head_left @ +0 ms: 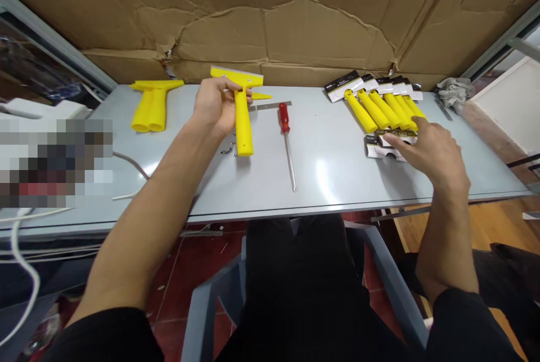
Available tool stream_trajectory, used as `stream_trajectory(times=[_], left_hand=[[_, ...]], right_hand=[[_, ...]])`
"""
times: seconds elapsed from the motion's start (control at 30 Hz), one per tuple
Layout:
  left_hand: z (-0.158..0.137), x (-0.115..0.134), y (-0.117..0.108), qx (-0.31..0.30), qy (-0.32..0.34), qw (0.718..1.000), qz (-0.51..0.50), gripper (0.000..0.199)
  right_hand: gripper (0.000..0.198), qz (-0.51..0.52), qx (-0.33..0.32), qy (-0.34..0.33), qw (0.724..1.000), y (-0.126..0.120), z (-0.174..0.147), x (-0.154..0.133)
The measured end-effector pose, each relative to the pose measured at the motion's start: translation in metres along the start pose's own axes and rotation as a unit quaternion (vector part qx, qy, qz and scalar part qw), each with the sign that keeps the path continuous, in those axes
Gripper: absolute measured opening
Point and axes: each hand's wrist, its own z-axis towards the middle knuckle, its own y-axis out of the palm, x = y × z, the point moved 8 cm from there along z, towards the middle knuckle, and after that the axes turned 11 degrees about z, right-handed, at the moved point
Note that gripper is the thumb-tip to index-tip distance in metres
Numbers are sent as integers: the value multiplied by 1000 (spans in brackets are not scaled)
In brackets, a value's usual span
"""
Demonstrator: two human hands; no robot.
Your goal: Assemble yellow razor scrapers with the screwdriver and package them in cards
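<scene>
My left hand [217, 106] grips a yellow scraper [243, 125] near its head, with the handle pointing toward me and a blade strip along the far edge. Under and behind it lie a small yellow piece [261, 96] and a flat metal strip [270, 106]. Several small screws [226, 151] are scattered beside its handle. My right hand [436, 151] is over printed card sleeves [382, 151], thumb and index finger apart at the upper one; the other fingertips are hidden. Beyond it, several yellow scrapers with card sleeves [382, 108] lie in an overlapping row.
A red-handled screwdriver [284, 119] lies mid-table [337, 153]. Two yellow scraper bodies [157, 106] rest at the left, near white cables [126, 197]. A grey cloth [454, 93] sits at the far right. Cardboard [270, 30] walls the table's back edge.
</scene>
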Motion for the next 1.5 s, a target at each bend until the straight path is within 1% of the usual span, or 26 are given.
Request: stream_trajectory(times=[0.03,0.07,0.13,0.2,0.23,0.3,0.33,0.4,0.47,0.5,0.53,0.57,0.63,0.7,0.73,0.83,0.9,1.0,1.1,1.17,1.27,1.37,1.43,1.5], left_hand=[[0,0,0,5,2,1000,-9,39],[-1,0,0,11,5,1000,-15,40],[-2,1,1,22,14,999,-27,42],[-2,1,0,26,23,999,-37,43],[-1,-1,0,23,26,999,-38,44],[5,-4,-2,19,42,999,-30,45],[9,-6,-4,17,56,998,-21,45],[16,-9,-6,16,89,996,-3,54],[19,-12,-3,6,117,993,1,66],[19,-14,0,0,126,992,1,69],[17,-15,4,-3,133,991,-2,67],[13,-16,8,-2,138,990,-10,62],[4,-18,17,7,135,990,-42,45],[-6,-20,25,19,120,988,-97,34],[-9,-22,29,25,112,986,-122,32],[-15,-28,37,30,88,981,-170,30],[-14,-32,38,28,78,980,-182,33],[-9,-36,35,14,87,980,-180,38],[-3,-33,29,1,125,979,-163,38],[0,-28,24,0,154,979,-133,36],[5,-21,20,-5,185,980,-69,37],[5,-19,18,-4,186,982,-23,45],[1,-18,24,-18,192,981,4,49],[-9,-16,36,-50,216,975,33,54]], right_hand=[[105,8,-11,41,999,4,6,12],[117,18,-21,71,997,11,11,20],[126,35,-31,102,994,25,16,26],[128,47,-26,106,993,30,18,26],[126,52,-19,109,993,29,17,28],[121,61,6,111,992,18,11,32],[119,62,31,105,992,10,6,33],[115,59,103,62,991,-8,-7,26],[111,73,161,-33,984,-15,-26,3],[109,88,167,-93,978,-10,-36,-14],[108,104,149,-152,972,0,-47,-32],[108,122,115,-201,965,14,-56,-51],[105,146,34,-262,953,47,-71,-85],[98,171,-10,-290,941,70,-79,-111],[97,186,-22,-297,936,78,-80,-121],[100,216,-53,-286,932,91,-74,-142],[102,214,-74,-261,938,95,-67,-148],[100,198,-100,-240,945,96,-61,-152],[97,186,-98,-241,948,91,-58,-152],[92,184,-93,-253,945,86,-58,-152],[83,206,-101,-270,935,86,-56,-153],[86,273,-83,-266,921,86,-50,-152],[94,326,-65,-284,899,84,-47,-156],[101,374,-65,-313,871,81,-46,-164]])
